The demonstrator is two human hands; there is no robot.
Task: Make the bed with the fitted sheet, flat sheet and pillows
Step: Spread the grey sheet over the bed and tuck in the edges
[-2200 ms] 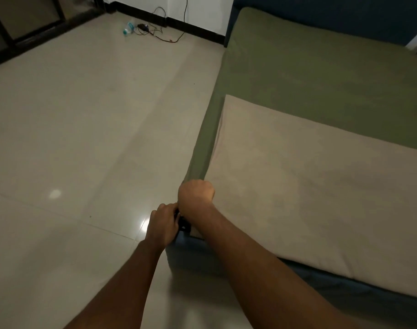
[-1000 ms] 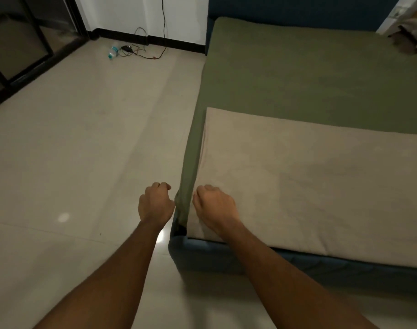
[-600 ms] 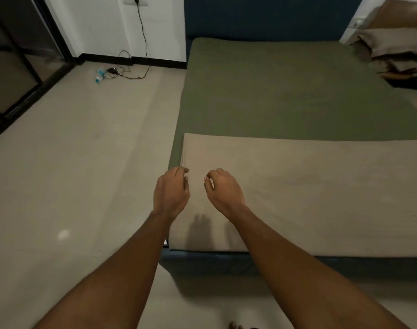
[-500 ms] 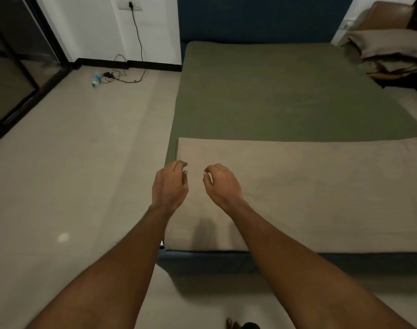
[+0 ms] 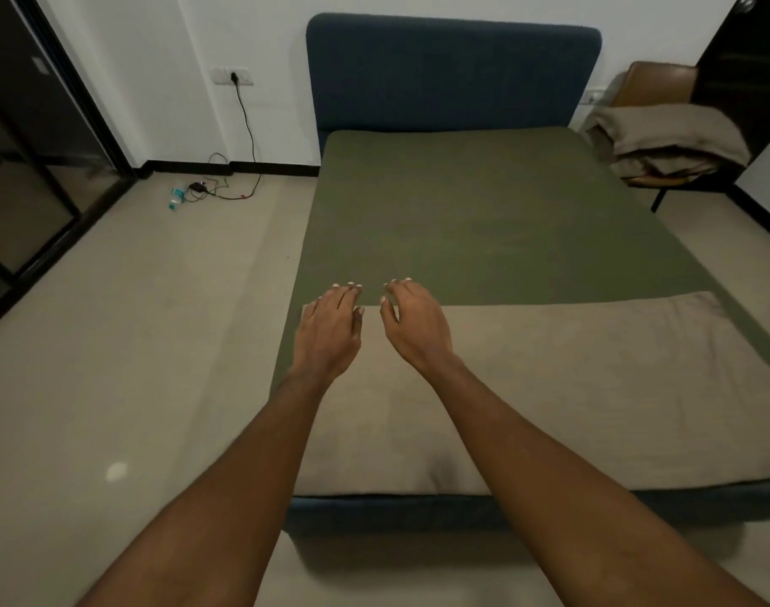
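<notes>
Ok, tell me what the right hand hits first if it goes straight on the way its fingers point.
Probably the green fitted sheet just ahead, if the right hand dips; held level, nothing until the blue headboard. Its height is unclear.

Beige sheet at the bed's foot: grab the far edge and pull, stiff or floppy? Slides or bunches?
Likely floppy: the beige sheet lies limp, with soft rumples at its right end. Probably light, since it looks thin and flat. It may drag and bunch rather than glide on the green fitted sheet; both look like matte cloth.
</notes>
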